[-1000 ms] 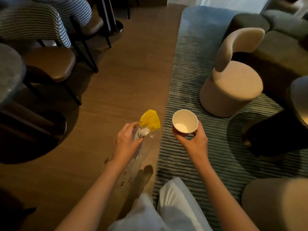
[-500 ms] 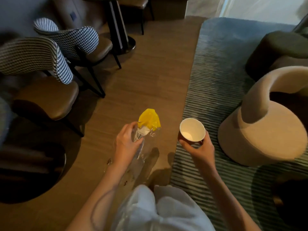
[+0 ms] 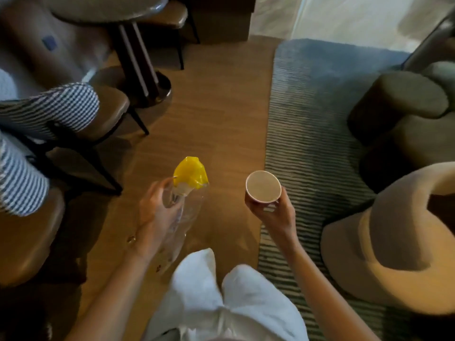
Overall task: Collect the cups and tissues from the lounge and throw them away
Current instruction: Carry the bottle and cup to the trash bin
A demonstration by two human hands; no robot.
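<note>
You had the paper cup (image 3: pixel 263 186) upright in your right hand (image 3: pixel 273 212), mouth facing up toward the camera, your fingers curled round its lower wall from beneath. It sat out in front of you over the line where the wooden floor (image 3: pixel 221 124) meets the striped rug (image 3: pixel 307 134). Level with it and off to its left, your left hand (image 3: pixel 157 210) was closed round the neck of a clear plastic bag (image 3: pixel 181 225), which hung down past your wrist with something yellow (image 3: pixel 190 172) bunched at its top. The two hands were apart, with bare floor showing between them, so the cup lay to the right of the bag's mouth and at about the same height. I judge the next move turned on that sideways gap: the cup-carrying hand was the one to travel left, while the other had to hold the bag's mouth open. Whether the bag's mouth was open enough you could not tell from here, as the yellow bunch covered it
</note>
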